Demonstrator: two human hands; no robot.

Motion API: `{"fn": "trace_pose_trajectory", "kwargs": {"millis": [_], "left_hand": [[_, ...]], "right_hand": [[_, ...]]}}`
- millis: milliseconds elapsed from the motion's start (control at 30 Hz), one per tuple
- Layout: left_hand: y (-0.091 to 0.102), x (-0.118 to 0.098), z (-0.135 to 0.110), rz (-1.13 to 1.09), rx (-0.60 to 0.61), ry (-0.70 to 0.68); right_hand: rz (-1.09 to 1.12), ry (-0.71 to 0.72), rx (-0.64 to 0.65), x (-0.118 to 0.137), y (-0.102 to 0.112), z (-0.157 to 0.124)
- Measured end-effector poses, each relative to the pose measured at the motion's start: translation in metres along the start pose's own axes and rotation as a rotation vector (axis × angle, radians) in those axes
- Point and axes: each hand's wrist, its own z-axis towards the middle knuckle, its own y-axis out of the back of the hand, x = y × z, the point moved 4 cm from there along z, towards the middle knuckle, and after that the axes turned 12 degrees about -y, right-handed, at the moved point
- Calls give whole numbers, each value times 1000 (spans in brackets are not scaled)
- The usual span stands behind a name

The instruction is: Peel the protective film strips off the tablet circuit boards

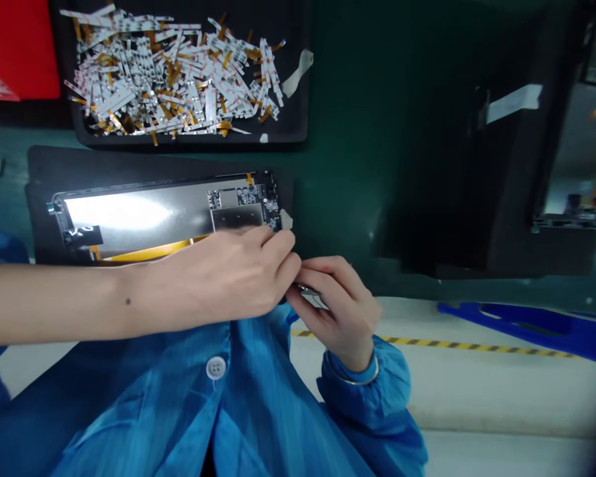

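An opened tablet-like device (pixel 153 212) lies on a black mat (pixel 44 172), its silver back plate and a small circuit board (pixel 246 202) showing, with an orange flex cable along its near edge. My left hand (pixel 218 278) reaches across from the left, fingers pinched together at the device's near right corner. My right hand (pixel 335 305) comes up from below, fingers curled around a small metallic thing I cannot make out, touching the left fingertips.
A black tray (pixel 298 99) at the back holds several white and orange strips. A red box (pixel 14 46) sits far left. Dark fixtures (pixel 477 199) stand to the right, with another device (pixel 576 212) beyond. The green bench edge and floor lie below.
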Motion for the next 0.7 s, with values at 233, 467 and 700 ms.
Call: {"fn": "trace_pose_trajectory", "kwargs": {"millis": [233,467,700], "left_hand": [[1,26,-22,-560,-158,99],[6,38,-62,-609,-240,438],[-3,37,-67,-640,-307,428]], "right_hand": [[2,52,8,-3,-3,1],[-77,174,53,3,-4,8],[-90,139,195,8,-5,10]]}}
